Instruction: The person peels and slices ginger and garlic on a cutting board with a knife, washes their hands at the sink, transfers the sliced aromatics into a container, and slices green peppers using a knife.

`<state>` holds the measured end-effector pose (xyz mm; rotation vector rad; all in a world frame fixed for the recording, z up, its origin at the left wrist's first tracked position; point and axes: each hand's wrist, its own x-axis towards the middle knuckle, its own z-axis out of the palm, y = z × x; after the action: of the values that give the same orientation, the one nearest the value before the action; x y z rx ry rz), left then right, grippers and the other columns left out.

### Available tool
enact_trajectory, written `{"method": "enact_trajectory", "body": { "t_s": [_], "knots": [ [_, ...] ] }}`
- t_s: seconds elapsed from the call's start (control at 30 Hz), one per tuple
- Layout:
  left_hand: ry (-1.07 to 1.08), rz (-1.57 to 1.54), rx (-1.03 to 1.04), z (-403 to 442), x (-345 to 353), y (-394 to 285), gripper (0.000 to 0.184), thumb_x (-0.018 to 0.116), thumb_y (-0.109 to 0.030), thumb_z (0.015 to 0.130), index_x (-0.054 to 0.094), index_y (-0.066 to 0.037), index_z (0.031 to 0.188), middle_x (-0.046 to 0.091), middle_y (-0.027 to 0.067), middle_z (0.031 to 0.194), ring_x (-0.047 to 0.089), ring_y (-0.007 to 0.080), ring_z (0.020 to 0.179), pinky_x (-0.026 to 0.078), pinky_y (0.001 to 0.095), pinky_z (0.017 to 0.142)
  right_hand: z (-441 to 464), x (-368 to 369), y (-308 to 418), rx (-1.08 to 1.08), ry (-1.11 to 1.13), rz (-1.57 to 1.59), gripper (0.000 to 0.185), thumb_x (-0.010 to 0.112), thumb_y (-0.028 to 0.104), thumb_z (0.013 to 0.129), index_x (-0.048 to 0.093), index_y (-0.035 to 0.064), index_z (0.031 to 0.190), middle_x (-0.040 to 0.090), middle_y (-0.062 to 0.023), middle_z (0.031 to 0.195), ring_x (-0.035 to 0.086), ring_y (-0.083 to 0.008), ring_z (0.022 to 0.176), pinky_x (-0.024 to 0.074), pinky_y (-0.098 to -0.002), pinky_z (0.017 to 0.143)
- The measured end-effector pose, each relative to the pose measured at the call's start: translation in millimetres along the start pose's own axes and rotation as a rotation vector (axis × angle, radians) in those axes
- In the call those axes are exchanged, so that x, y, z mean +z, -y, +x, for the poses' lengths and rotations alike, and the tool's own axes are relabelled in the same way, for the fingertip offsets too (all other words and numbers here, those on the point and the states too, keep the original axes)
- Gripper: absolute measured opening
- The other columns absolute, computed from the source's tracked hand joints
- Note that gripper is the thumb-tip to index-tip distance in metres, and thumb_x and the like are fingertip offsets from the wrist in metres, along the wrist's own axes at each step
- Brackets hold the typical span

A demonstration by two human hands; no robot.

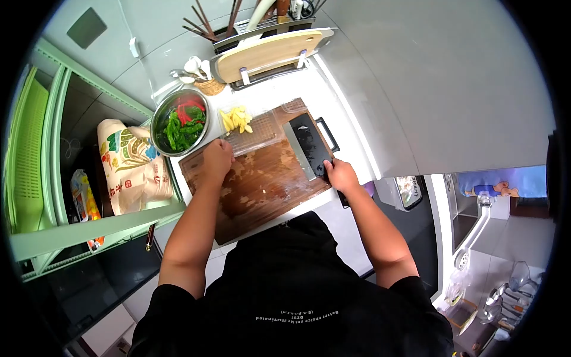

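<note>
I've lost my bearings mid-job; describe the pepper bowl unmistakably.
Find the brown cutting board. Beyond its left corner sits a round, shiny metal bowl. It alone holds green and red peppers; the yellow pieces lie outside it, to the right.

Room opens over the wooden board (259, 178) between left hand (218, 159) and knife (309, 144), a clear tray (259, 134) beyond.

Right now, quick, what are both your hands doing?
Left hand: curled at the clear tray; can't tell if it's gripping.
Right hand: closed, holding the black knife.
</note>
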<state>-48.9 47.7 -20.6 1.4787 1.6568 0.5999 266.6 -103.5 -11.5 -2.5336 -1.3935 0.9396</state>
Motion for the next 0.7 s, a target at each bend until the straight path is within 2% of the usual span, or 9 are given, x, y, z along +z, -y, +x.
{"method": "enact_trajectory", "body": {
  "t_s": [0.1,0.2,0.3,0.4,0.53,0.6,0.63,0.67,0.7],
  "knots": [
    [-0.016,-0.006,-0.039,7,7,18,0.026,0.054,-0.019,0.095,0.062,0.002,0.083,0.066,0.01,0.063,0.065,0.0165,0.054,0.05,0.0311,0.051,7,-5,14,-0.031,-0.041,-0.17,0.05,0.045,0.044,0.099,0.069,0.0004,0.1,0.069,-0.0252,0.096,0.065,-0.0414,0.096,0.0511,-0.0479,0.086],
    [0.011,-0.206,-0.178,16,14,19,0.03,0.052,-0.024,0.099,0.063,0.003,0.097,0.067,0.0088,0.071,0.064,0.0145,0.057,0.05,0.0277,0.049,10,-13,23,-0.007,0.002,-0.262,0.053,0.044,0.046,0.099,0.07,0.0007,0.101,0.07,-0.0231,0.098,0.066,-0.0398,0.097,0.0519,-0.0465,0.087],
    [-0.087,-0.378,-0.203,21,21,19,0.032,0.053,-0.024,0.098,0.066,0.004,0.102,0.069,0.009,0.072,0.067,0.0165,0.06,0.052,0.0292,0.057,16,-15,28,0.025,0.031,-0.356,0.056,0.044,0.05,0.098,0.071,0.0013,0.101,0.07,-0.0213,0.099,0.067,-0.0374,0.097,0.0528,-0.045,0.086],
    [-0.047,-0.313,-0.092,10,9,26,0.03,0.055,-0.023,0.096,0.066,0.001,0.111,0.071,0.0105,0.079,0.069,0.0191,0.064,0.053,0.0313,0.062,14,-24,32,-0.013,0.038,-0.42,0.057,0.046,0.053,0.096,0.072,0.0021,0.099,0.071,-0.02,0.099,0.068,-0.036,0.097,0.0536,-0.0444,0.085],
    [-0.261,0.018,0.159,-17,-34,15,0.023,0.061,-0.021,0.092,0.068,-0.007,0.108,0.069,0.0093,0.087,0.067,0.0243,0.074,0.053,0.0348,0.069,16,-33,43,-0.022,0.041,-0.524,0.046,0.056,0.047,0.092,0.074,0.0053,0.099,0.071,-0.0181,0.1,0.069,-0.0329,0.096,0.0545,-0.0416,0.083],
    [-0.385,0.182,0.24,-25,-62,4,0.021,0.064,-0.021,0.089,0.069,-0.01,0.106,0.068,0.0086,0.092,0.066,0.0268,0.081,0.052,0.036,0.074,20,-29,50,-0.156,-0.092,-0.497,0.038,0.059,0.041,0.09,0.072,0.0051,0.088,0.072,-0.0174,0.089,0.07,-0.034,0.084,0.0554,-0.0439,0.075],
    [-0.415,0.24,0.289,-21,-71,11,0.021,0.067,-0.022,0.087,0.069,-0.01,0.104,0.065,0.0079,0.099,0.063,0.0273,0.091,0.051,0.0367,0.079,22,-29,59,-0.23,-0.142,-0.464,0.037,0.059,0.04,0.09,0.071,0.0053,0.084,0.071,-0.0173,0.085,0.07,-0.0345,0.081,0.0554,-0.0447,0.072],
    [-0.408,0.376,0.309,-21,-81,10,0.023,0.068,-0.023,0.086,0.069,-0.011,0.106,0.065,0.0084,0.106,0.06,0.0283,0.102,0.049,0.0383,0.086,24,-28,67,-0.304,-0.193,-0.431,0.036,0.06,0.039,0.09,0.071,0.0056,0.081,0.071,-0.0171,0.082,0.069,-0.035,0.077,0.0555,-0.0455,0.07],
    [-0.386,0.388,0.288,-15,-88,17,0.026,0.068,-0.022,0.087,0.067,-0.01,0.109,0.064,0.01,0.108,0.059,0.0294,0.104,0.048,0.0394,0.088,26,-24,78,-0.452,-0.248,-0.378,0.033,0.06,0.037,0.089,0.068,0.0074,0.075,0.069,-0.0169,0.075,0.068,-0.0364,0.07,0.0548,-0.0472,0.066]
  ]
}}
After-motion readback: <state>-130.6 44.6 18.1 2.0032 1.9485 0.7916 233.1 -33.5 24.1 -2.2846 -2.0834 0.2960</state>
